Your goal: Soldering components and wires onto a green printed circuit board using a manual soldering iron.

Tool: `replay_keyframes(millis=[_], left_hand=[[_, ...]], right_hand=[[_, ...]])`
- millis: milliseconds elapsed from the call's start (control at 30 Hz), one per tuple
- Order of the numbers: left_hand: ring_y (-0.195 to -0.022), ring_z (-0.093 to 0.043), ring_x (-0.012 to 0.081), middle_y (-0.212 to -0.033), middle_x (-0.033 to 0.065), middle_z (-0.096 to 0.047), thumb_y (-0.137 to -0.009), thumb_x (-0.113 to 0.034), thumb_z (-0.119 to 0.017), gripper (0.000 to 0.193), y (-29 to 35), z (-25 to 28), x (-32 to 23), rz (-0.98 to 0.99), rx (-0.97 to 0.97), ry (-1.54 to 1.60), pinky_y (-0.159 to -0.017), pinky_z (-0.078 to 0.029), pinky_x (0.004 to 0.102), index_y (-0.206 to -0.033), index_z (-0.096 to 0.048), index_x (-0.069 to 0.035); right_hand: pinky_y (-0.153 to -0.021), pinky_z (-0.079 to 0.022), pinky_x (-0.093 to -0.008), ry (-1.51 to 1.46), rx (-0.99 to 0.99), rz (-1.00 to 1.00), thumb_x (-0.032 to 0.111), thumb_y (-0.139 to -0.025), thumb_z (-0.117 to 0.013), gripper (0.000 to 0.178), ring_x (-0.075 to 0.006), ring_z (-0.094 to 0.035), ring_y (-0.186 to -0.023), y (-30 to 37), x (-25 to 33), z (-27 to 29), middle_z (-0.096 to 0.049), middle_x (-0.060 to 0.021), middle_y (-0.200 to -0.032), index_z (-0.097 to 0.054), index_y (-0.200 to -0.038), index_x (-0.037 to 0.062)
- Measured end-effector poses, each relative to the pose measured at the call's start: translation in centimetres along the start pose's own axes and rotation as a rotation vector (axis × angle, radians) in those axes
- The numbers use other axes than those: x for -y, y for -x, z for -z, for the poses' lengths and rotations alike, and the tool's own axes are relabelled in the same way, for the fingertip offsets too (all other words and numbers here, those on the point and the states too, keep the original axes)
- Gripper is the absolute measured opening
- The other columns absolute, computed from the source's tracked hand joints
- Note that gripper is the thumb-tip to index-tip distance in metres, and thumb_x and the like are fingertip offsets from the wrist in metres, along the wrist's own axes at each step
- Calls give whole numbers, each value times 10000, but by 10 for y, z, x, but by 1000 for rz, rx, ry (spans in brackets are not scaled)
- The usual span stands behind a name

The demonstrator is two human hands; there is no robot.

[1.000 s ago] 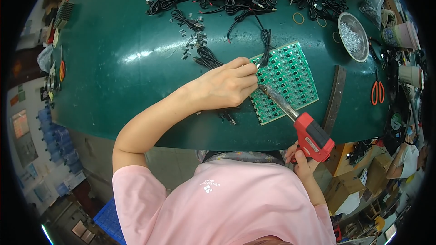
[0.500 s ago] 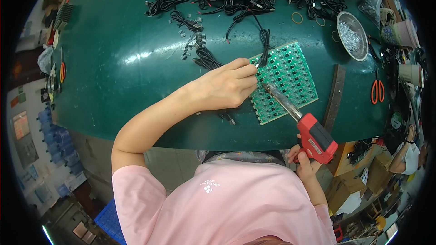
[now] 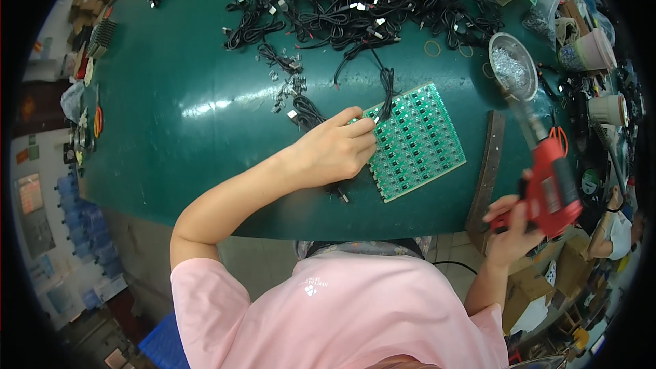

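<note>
My left hand (image 3: 335,147) is closed in a pinch at the left edge of a green circuit board panel (image 3: 417,147). A black cable (image 3: 307,109) runs under that hand, and its end is hidden by the fingers. Another coiled black cable (image 3: 387,89) lies over the board's upper left corner, close to the fingertips. My right hand (image 3: 514,232) is wrapped round the grip of a red soldering gun (image 3: 552,191), smeared by motion. The gun's tip lies over the near side of a metal bowl (image 3: 531,72) with silvery bits in it.
A large heap of black cables (image 3: 342,3) covers the far part of the green table (image 3: 184,157). Small metal pieces (image 3: 290,89) lie left of the board. A dark metal bar (image 3: 486,167), orange-handled scissors (image 3: 559,140) and rubber bands (image 3: 432,48) are on the right.
The soldering gun has swung from the circuit board up and right to the metal bowl, carried by my right hand. My left hand stays at the board's edge; the whole view has shifted slightly.
</note>
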State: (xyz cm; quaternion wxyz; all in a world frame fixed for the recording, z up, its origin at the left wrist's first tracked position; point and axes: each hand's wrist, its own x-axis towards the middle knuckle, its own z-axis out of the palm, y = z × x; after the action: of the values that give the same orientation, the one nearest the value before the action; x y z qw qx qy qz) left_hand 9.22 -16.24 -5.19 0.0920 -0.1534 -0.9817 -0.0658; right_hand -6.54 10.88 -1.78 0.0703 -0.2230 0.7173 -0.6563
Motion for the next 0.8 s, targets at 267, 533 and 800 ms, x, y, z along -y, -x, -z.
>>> replay_keyframes(millis=[267, 533, 800], left_hand=[[-604, -627, 205, -701, 81, -661, -798, -155, -687, 164, -34, 1, 26, 755, -333, 307, -563, -478, 320, -875, -718, -13], [-492, -587, 86, -733, 112, -679, -859, -183, -674, 265, -66, -10, 70, 1202, -413, 971, -408, -442, 212, -962, -684, 62], [-717, -644, 107, -897, 96, -690, -837, -113, -704, 216, -61, 24, 26, 966, -693, 1077, -477, -493, 199, -1026, -704, -8]], right_hand=[[-402, -359, -203, 62, -122, -107, 155, -924, -558, 326, -95, -475, -418, -65, 3, 11, -598, -85, -658, -564, -1155, -74], [-382, -422, -225, -54, -79, -133, 101, -896, -543, 367, -124, -553, -502, -30, 0, 4, -623, -200, -1063, -491, -1171, -137], [-387, -426, -234, -187, 0, -223, 85, -902, -532, 363, -134, -555, -486, -14, -3, 5, -638, -216, -981, -479, -1188, -131]])
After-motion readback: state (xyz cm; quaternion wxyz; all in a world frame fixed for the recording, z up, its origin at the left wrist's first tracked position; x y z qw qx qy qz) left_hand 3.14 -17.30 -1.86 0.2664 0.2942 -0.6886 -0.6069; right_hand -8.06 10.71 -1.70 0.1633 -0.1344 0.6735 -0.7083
